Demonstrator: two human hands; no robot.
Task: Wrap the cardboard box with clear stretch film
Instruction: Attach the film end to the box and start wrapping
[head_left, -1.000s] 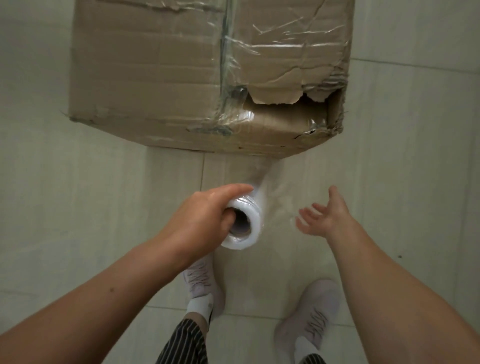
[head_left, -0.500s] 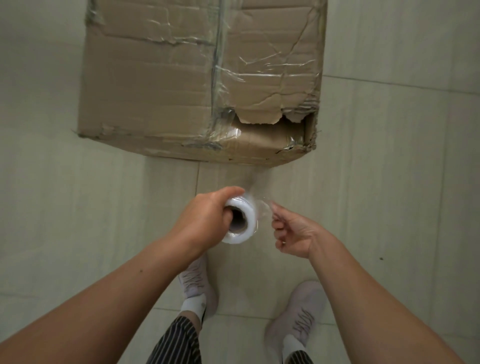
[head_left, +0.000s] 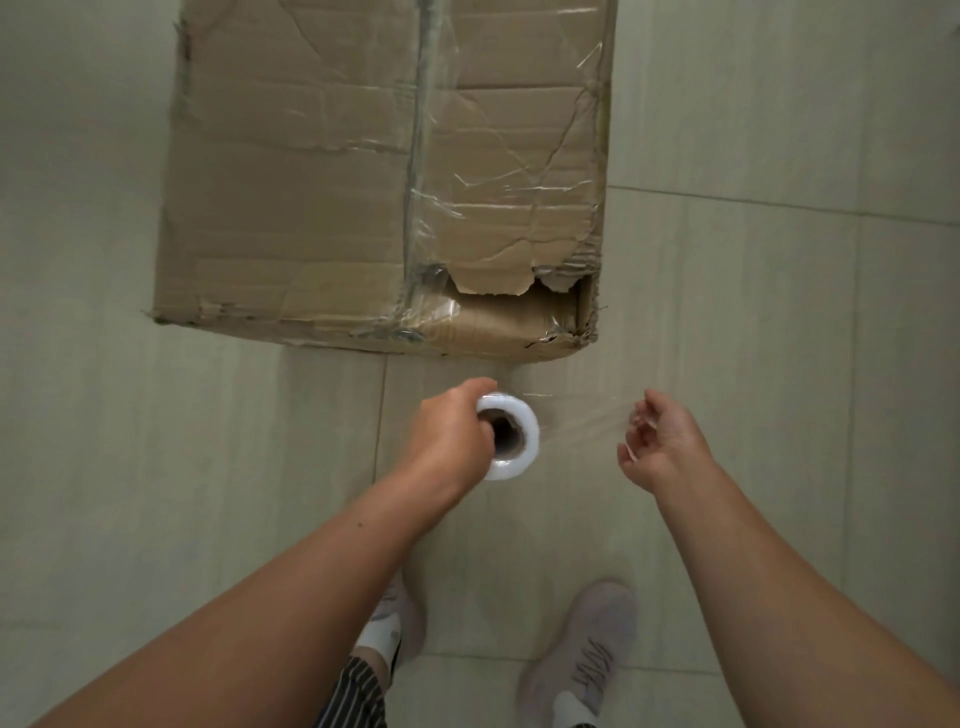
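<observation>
Head — right hand (head_left: 662, 441) pinches film (head_left: 582, 422) off roll (head_left: 529, 442)

No readable text, label, brand or number anywhere. Brown corrugated cardboard box (head_left: 311, 197), 12 o'clock: plain faces, clear tape strips only. White stretch-film roll (head_left: 527, 441), centre: no print legible. Pale grey knit shoe (head_left: 582, 654), 5 o'clock: dark zigzag marks, not letters.

Head-worn view, seemingly straight down.
</observation>
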